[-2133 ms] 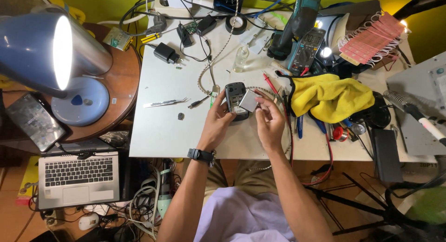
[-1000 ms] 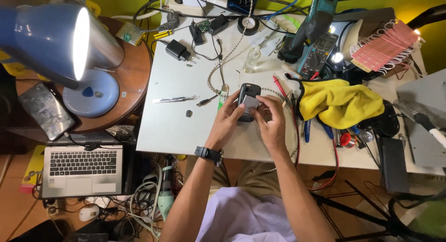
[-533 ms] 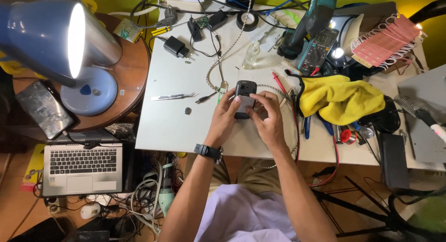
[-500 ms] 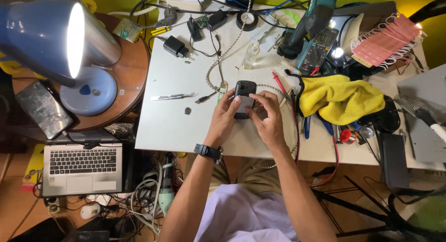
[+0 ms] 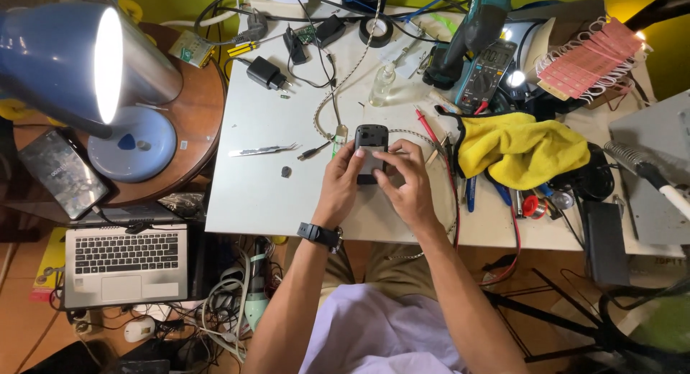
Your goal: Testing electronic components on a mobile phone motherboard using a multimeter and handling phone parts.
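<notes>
Bending over the white table [image 5: 251,201], the person kept both forearms stretched forward from the lap, elbows tucked near the body and wrists meeting close to the table's middle. The left hand [image 5: 340,191], with a dark wristwatch [image 5: 319,235] on its wrist, was curled around the left edge of a small black phone [image 5: 371,145], its fingers closed on the casing and the thumb laid across the lower part. The right hand [image 5: 405,183] gripped the same phone from the right, fingers bent over the lower face, the thumb and forefinger pinching toward the centre. The phone lay flat between them, its upper end pointing to twelve o'clock and clear of the fingers.

From the phone, a pair of metal tweezers [image 5: 262,150] rested at nine o'clock, well apart. A yellow cloth [image 5: 521,151] was heaped at three o'clock, near the right hand. A multimeter [image 5: 485,74] stood toward one o'clock, and a black charger plug [image 5: 264,73] toward eleven. Far out at nine o'clock, a blue desk lamp [image 5: 79,65] shone from a round wooden side table [image 5: 201,115], with an open laptop [image 5: 126,262] lower down at eight.
</notes>
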